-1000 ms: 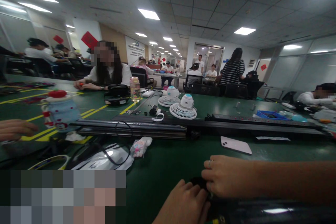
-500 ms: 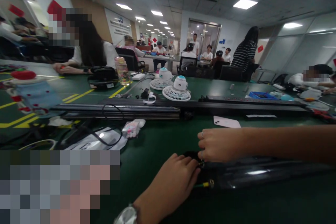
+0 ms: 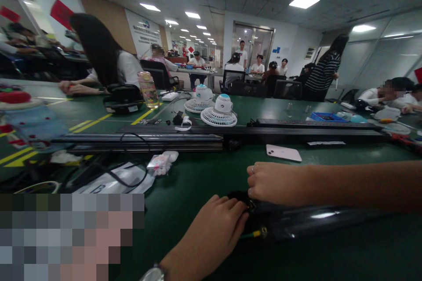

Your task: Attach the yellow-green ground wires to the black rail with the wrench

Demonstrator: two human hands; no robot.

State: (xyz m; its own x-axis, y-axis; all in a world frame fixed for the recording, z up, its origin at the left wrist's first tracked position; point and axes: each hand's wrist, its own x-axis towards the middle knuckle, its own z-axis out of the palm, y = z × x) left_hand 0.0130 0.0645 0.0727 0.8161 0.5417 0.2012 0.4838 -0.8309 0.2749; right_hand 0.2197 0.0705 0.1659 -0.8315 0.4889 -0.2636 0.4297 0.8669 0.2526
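Observation:
A long black bar in shiny clear film point(image 3: 296, 224) lies across the green table in front of me. At its left end my left hand point(image 3: 214, 224), with a watch on the wrist, curls its fingers over a dark part that is mostly hidden. My right hand point(image 3: 273, 182) reaches in from the right, fingers bent down against the same end; what they pinch is covered. A small brass-coloured piece point(image 3: 252, 204) shows between the two hands. Just below the left fingertips, a green-yellow wire point(image 3: 252, 234) ends in a metal ring terminal point(image 3: 263, 231).
A pink phone point(image 3: 284, 153) lies beyond my right hand. Black bars point(image 3: 148, 137) and a power strip point(image 3: 316, 124) run across the table, with two white fans point(image 3: 219, 112) behind. Left are a plastic bag point(image 3: 115, 180), cables and a bottle point(image 3: 148, 90). Other people sit around.
The view has shifted slightly, and both hands stay at the bar's end in nearly the same pose. A standing person in stripes has moved right in the background.

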